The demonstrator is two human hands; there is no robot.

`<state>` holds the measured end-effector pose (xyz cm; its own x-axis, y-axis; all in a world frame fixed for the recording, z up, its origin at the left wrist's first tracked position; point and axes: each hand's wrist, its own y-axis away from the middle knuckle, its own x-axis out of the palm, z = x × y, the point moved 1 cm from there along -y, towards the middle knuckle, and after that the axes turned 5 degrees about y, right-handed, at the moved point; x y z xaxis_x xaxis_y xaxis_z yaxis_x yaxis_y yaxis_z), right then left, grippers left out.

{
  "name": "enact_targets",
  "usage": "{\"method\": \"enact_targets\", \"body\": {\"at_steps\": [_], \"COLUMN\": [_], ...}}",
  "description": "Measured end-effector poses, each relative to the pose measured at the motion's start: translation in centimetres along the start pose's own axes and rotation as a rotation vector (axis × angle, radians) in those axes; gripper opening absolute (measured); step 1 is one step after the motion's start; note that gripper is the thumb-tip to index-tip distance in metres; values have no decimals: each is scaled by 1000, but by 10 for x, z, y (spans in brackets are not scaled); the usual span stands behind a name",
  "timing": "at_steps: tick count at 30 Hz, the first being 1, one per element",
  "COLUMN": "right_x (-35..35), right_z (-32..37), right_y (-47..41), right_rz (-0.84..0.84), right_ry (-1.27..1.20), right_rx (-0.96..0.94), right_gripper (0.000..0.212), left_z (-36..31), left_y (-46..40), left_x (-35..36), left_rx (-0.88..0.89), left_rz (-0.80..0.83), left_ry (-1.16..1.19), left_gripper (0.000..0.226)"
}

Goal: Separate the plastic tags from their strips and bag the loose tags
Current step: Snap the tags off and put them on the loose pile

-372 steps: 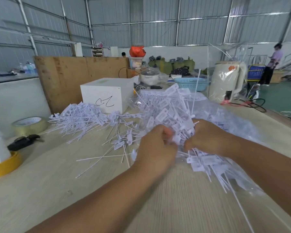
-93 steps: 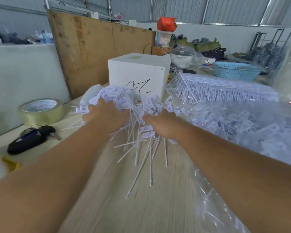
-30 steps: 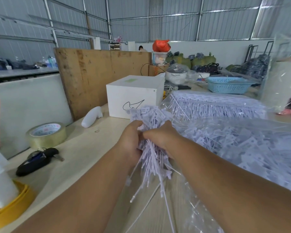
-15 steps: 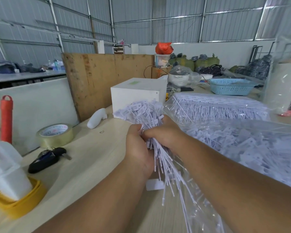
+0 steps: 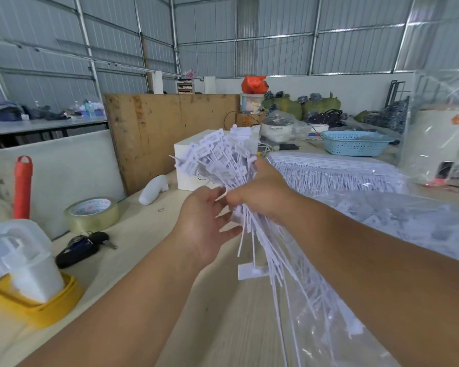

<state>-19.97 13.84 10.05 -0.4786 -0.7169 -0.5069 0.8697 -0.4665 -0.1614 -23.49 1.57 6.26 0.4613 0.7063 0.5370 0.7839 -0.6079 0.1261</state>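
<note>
**Q:** What have you got in hand?

**A:** My right hand [image 5: 260, 193] is clenched round a thick bundle of white plastic tags [image 5: 220, 157], flat label heads fanned upward, thin tails trailing down toward me. I grip at the neck, where heads meet tails, so the bunch stays together.

**Q:** And the other one?

**A:** My left hand [image 5: 204, 226] is released, fingers spread and loose, just beside the bundle; its fingertips [image 5: 217, 193] are near the stems, holding nothing. Whether they touch, I can't tell. I judge it is placed to steady or comb the tails.

**Q:** Where do the tags go?

**A:** The clear plastic bag [image 5: 382, 223] lies to my right on the pale wooden table [image 5: 149, 260], already heaped with loose tags. The tails hang over its near edge (hence the bundle held high and tilted that way). Behind it lies a flat sheet of unseparated tag strips [image 5: 329, 170] in plastic wrap, so work remains.

**Q:** Anything stray?

**A:** One loose white tag [image 5: 247, 271] on the table under the tails; it needs picking up.

**Q:** Clutter to mind?

**A:** A white box [image 5: 186, 157] behind the bundle, a roll of clear tape [image 5: 94, 213] and black keys [image 5: 82, 247] to the left, well apart.
</note>
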Motion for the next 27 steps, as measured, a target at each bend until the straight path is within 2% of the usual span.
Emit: {"method": "enact_targets", "body": {"at_steps": [3, 6, 8, 10, 11, 14, 16, 17, 18, 20, 21, 23, 27], "right_x": [-14, -35, -47, -60, -67, -87, -100, -106, -111, -121, -126, -137, -159], "right_z": [11, 18, 24, 31, 33, 38, 35, 32, 27, 16, 9, -3, -17], "right_y": [7, 15, 20, 27, 31, 44, 55, 61, 67, 79, 85, 93, 111], "right_rz": [-25, -35, -41, -52, -57, -68, -68, -67, -67, -65, -64, -59, -60], "right_ry": [32, 52, 97, 154, 182, 263, 324, 368, 417, 509, 540, 564, 567], "right_rx": [-26, -32, -47, -64, -69, -90, -88, -82, -76, -55, -49, -50, -43], "right_gripper": [70, 79, 86, 87, 86, 81, 88, 93, 94, 90, 89, 90, 88], "left_z": [11, 27, 40, 52, 61, 84, 98, 101, 102, 98, 96, 92, 75], "left_y": [6, 18, 27, 36, 42, 64, 70, 71, 69, 65, 60, 51, 33], "left_x": [0, 5, 11, 21, 28, 57, 75, 82, 86, 88, 84, 73, 50], "left_rx": [-5, -64, -14, 153, 222, 262, 314, 363, 420, 480, 482, 473, 472], "left_rz": [-126, -96, 1, 114, 160, 301, 343, 338, 314, 283, 267, 201, 26], "left_ry": [-53, -271, -535, -936, -1060, -1099, -1358, -1495, -1570, -1497, -1448, -1436, -1531], "left_gripper": [35, 24, 13, 8, 16, 52, 82, 82, 70, 29, 20, 30, 35]}}
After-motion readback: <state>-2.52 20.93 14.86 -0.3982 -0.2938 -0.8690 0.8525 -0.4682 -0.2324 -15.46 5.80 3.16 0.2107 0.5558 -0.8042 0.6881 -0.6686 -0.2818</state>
